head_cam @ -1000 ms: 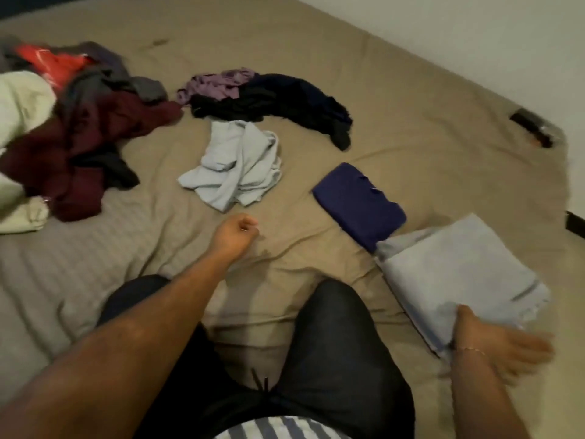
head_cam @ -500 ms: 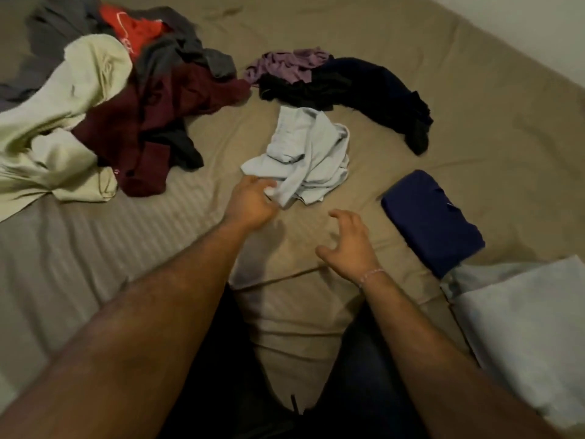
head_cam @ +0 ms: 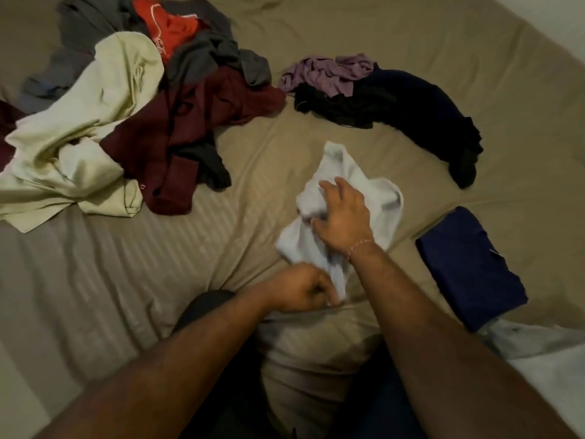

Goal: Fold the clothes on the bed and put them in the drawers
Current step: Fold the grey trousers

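Pale blue garment (head_cam: 348, 198) crumpled mid-bed (head_cam: 285, 147), left hand (head_cam: 300, 291) pinching its near edge, right hand (head_cam: 343, 217) spread on top; looks light, limp—best taken at hem corners.

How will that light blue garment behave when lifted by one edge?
Likely floppy: the light blue garment lies crumpled in soft folds. Probably light, bunching under the right hand. It should drape and trail from the left hand gripping its near edge.
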A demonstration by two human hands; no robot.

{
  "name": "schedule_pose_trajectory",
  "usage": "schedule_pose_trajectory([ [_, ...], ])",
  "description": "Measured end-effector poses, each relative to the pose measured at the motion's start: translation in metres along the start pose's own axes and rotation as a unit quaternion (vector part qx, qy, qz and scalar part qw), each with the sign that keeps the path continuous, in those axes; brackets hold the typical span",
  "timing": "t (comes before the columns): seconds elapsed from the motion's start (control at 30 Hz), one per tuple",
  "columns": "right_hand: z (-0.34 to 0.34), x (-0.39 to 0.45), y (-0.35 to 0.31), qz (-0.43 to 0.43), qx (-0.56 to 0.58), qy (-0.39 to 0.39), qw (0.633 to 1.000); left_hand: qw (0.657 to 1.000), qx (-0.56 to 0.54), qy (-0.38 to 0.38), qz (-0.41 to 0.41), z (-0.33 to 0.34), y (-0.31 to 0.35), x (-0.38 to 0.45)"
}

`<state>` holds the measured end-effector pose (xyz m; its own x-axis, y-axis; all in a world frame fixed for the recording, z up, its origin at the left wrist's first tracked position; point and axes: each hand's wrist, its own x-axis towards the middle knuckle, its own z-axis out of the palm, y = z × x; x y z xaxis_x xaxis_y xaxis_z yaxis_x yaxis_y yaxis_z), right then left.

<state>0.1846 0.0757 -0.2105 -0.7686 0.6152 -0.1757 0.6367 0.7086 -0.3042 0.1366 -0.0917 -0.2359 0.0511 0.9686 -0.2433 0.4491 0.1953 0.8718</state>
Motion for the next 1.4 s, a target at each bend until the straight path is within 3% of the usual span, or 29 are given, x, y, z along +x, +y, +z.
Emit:
schedule_pose_trajectory([
  [0.07,0.010,0.016,-0.006,0.033,-0.106,-0.119,0.987,0.996,-0.064,-0.050,-0.023,0.021,-0.003,-0.024],
  [0.1,0.015,0.020,-0.006,0.050,-0.146,-0.146,0.977,0.994,-0.098,-0.031,-0.045,0.031,-0.008,-0.032],
  [0.17,0.017,0.028,-0.007,0.055,-0.179,-0.123,0.975,0.975,-0.176,0.079,-0.107,0.038,-0.018,-0.042],
  [0.27,0.006,0.026,-0.006,0.008,-0.063,-0.081,0.995,0.893,-0.302,0.289,-0.164,0.026,-0.034,-0.050],
  [0.33,-0.002,-0.005,-0.005,-0.020,0.126,-0.081,0.989,0.876,-0.277,0.351,-0.179,0.010,-0.041,-0.059],
  [0.43,-0.007,-0.073,-0.009,-0.042,0.421,-0.074,0.903,0.911,-0.245,0.307,-0.127,-0.009,-0.035,-0.062],
  [0.53,-0.008,-0.128,-0.023,-0.033,0.551,-0.038,0.833,0.944,-0.177,0.275,-0.050,-0.009,-0.005,-0.059],
  [0.63,-0.024,-0.154,-0.038,-0.036,0.556,0.022,0.830,0.935,0.012,0.354,0.033,-0.009,0.021,-0.060],
  [0.77,-0.068,-0.160,-0.052,-0.037,0.568,0.102,0.816,0.904,0.082,0.407,0.102,-0.039,0.073,-0.077],
  [0.83,-0.093,-0.162,-0.060,-0.066,0.590,0.103,0.798,0.914,0.103,0.378,0.107,-0.063,0.101,-0.091],
  [0.97,-0.148,-0.161,-0.077,-0.113,0.673,0.102,0.724,0.972,0.070,0.208,0.085,-0.119,0.151,-0.120],
  [1.03,-0.176,-0.157,-0.084,-0.125,0.700,0.084,0.698,0.972,0.077,0.199,0.098,-0.143,0.179,-0.131],
  [1.07,-0.191,-0.153,-0.086,-0.121,0.686,0.090,0.712,0.964,0.097,0.223,0.106,-0.155,0.196,-0.135],
  [1.17,-0.216,-0.146,-0.097,-0.062,0.542,0.207,0.812,0.923,0.109,0.349,0.117,-0.166,0.235,-0.134],
  [1.2,-0.217,-0.149,-0.102,-0.055,0.519,0.245,0.817,0.909,0.083,0.391,0.118,-0.164,0.245,-0.131],
  [1.27,-0.215,-0.160,-0.114,-0.118,0.531,0.235,0.806,0.891,-0.013,0.441,0.109,-0.157,0.261,-0.127],
  [1.33,-0.209,-0.166,-0.128,-0.188,0.542,0.163,0.803,0.887,-0.136,0.426,0.116,-0.156,0.271,-0.125],
  [1.4,-0.205,-0.165,-0.138,-0.244,0.508,0.140,0.814,0.890,-0.228,0.374,0.126,-0.160,0.276,-0.128],
])
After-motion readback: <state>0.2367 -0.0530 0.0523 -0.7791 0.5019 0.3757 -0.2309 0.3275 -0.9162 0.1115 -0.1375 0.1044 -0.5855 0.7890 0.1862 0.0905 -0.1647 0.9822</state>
